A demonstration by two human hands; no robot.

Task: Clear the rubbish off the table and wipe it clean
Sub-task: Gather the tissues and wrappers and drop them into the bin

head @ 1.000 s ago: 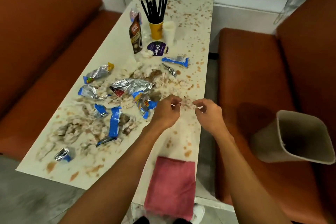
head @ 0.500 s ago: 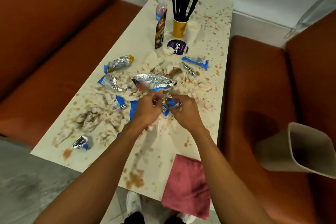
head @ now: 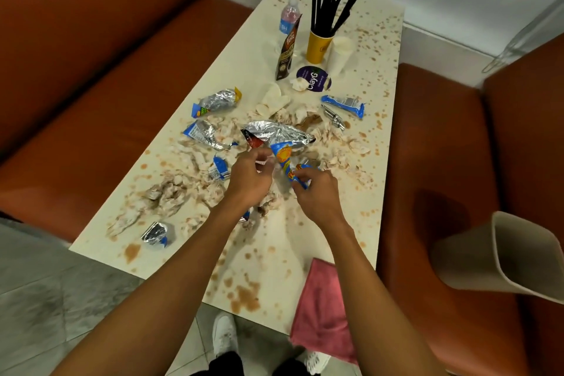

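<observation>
One wrapper [head: 283, 157], blue and orange, mid-table [head: 235, 76]: now raised, where a second ago my hands hovered short of it. Right hand [head: 317, 195] pinches its lower end; left hand [head: 248, 177] curls beside its top, contact unclear. Bin [head: 503, 256] waits on the right bench; wiping comes later.

Left hand [head: 250, 177] and right hand [head: 317, 197], fingers curled, close together

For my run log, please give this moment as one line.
stage: clearing rubbish | right hand: grips blue wrapper | left hand: by wrapper, grip unclear | pink cloth: on table edge
</observation>
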